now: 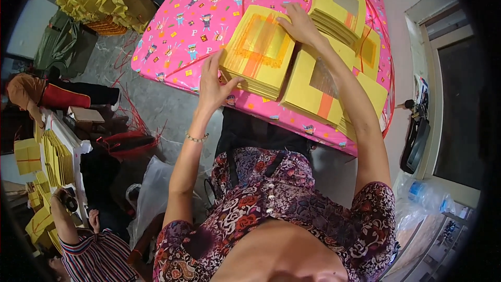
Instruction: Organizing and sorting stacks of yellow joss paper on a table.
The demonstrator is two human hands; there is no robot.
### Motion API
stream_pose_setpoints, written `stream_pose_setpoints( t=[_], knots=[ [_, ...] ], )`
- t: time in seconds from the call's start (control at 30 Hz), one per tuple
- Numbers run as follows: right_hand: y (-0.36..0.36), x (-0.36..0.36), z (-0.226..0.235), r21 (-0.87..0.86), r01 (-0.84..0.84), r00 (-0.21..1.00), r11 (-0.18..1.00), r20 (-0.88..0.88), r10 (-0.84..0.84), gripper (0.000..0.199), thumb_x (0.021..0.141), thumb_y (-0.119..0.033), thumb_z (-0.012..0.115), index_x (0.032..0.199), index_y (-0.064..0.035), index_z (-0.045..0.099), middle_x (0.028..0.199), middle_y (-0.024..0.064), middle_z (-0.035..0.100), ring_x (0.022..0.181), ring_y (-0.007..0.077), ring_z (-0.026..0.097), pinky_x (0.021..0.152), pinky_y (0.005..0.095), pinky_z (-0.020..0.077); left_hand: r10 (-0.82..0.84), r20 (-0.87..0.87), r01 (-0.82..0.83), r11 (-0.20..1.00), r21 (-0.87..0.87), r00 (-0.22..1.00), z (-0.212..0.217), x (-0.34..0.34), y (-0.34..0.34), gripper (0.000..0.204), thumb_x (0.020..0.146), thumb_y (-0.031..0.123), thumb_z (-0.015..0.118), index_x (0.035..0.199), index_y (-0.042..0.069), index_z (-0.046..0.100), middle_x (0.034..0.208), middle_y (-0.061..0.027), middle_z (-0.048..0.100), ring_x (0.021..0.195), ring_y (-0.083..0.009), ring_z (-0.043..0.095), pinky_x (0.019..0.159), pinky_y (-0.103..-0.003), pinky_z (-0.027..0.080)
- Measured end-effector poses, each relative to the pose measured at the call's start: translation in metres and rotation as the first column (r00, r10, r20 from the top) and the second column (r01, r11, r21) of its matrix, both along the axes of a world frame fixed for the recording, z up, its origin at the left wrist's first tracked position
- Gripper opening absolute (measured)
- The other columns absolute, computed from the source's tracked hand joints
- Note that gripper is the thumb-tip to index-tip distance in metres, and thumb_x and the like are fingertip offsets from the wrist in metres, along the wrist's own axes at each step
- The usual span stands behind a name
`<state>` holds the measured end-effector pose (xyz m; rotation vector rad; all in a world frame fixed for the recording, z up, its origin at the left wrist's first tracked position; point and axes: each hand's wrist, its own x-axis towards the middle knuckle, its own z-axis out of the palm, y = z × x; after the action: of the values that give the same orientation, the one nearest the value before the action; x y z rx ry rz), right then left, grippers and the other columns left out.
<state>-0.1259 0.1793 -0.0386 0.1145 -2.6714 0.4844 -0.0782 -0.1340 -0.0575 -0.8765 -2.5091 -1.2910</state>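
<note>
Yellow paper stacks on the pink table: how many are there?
5 visible: one stack between left hand and right hand, one behind the right forearm, one at the back, one and another toward the right edge. Overlap may hide more.

The paper stack (259, 47) is matt, the glossy tablecloth (169, 34) probably plastic.

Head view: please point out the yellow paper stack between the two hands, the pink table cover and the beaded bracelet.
Yellow paper stack (258, 47): head view, middle of its top face.
Pink table cover (182, 28): head view, bare left part.
Beaded bracelet (196, 139): head view, beads across the wrist.
</note>
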Motion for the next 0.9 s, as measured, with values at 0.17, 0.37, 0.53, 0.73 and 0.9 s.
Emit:
stream_pose_setpoints(
  t=[0.17, 0.37, 0.53, 0.73, 0.9],
  knots=[
    [-0.032, 0.062, 0.042, -0.061, -0.166, 0.984, 0.984, 0.050, 0.169, 0.043, 0.084, -0.037, 0.062, 0.111, -0.0045, 0.054, 0.103, 0.0167, 0.056, 0.100, 0.0352, 0.055, 0.084, 0.0435, 0.0452, 0.000, -0.253, -0.029, 0.993, -0.110, 0.968, 0.028, 0.002, 0.004, 0.078, 0.063, 0.025, 0.083, 0.130, 0.009, 0.046, 0.128, -0.0154, 0.045, 0.118, -0.0335, 0.042, 0.097, -0.044, 0.039],
    [-0.074, 0.132, 0.054, 0.102, -0.275, 0.949, 0.956, 0.190, 0.252, 0.042, 0.074, -0.034, 0.071, 0.102, -0.0069, 0.055, 0.090, 0.0107, 0.055, 0.084, 0.0304, 0.057, 0.073, 0.0409, 0.0463, -0.211, -0.228, 0.171, 0.968, -0.183, 0.951, 0.033, -0.007, 0.003, 0.054, 0.065, 0.023, 0.081, 0.113, 0.010, 0.059, 0.118, -0.0107, 0.053, 0.108, -0.0297, 0.048, 0.091, -0.040, 0.042],
    [-0.080, 0.144, 0.033, 0.159, -0.264, 0.962, 0.951, 0.119, 0.247, 0.037, 0.071, -0.032, 0.072, 0.093, -0.0051, 0.058, 0.084, 0.0098, 0.055, 0.080, 0.0268, 0.057, 0.069, 0.0396, 0.0469, -0.323, -0.125, 0.301, 0.939, -0.168, 0.938, 0.027, -0.013, 0.007, 0.034, 0.069, 0.019, 0.077, 0.099, 0.008, 0.066, 0.103, -0.0065, 0.061, 0.100, -0.0265, 0.053, 0.085, -0.037, 0.045],
    [-0.076, 0.137, 0.034, -0.015, -0.222, 0.968, 0.975, 0.118, 0.222, 0.023, 0.076, -0.028, 0.067, 0.072, -0.0055, 0.065, 0.073, 0.0090, 0.058, 0.074, 0.0269, 0.059, 0.062, 0.0394, 0.0488, -0.319, -0.073, 0.305, 0.940, -0.154, 0.945, 0.031, -0.015, 0.006, 0.029, 0.070, 0.019, 0.076, 0.096, 0.009, 0.068, 0.103, -0.0057, 0.062, 0.100, -0.0254, 0.053, 0.085, -0.037, 0.045],
    [-0.076, 0.139, 0.041, -0.146, -0.149, 0.971, 0.978, 0.165, 0.172, 0.021, 0.079, -0.027, 0.065, 0.076, -0.0072, 0.071, 0.080, 0.0087, 0.063, 0.079, 0.0263, 0.060, 0.069, 0.0384, 0.0489, -0.304, -0.071, 0.293, 0.947, -0.134, 0.950, 0.029, -0.016, 0.007, 0.025, 0.072, 0.021, 0.075, 0.093, 0.009, 0.069, 0.100, -0.0059, 0.063, 0.098, -0.0246, 0.053, 0.084, -0.036, 0.044]
  ],
)
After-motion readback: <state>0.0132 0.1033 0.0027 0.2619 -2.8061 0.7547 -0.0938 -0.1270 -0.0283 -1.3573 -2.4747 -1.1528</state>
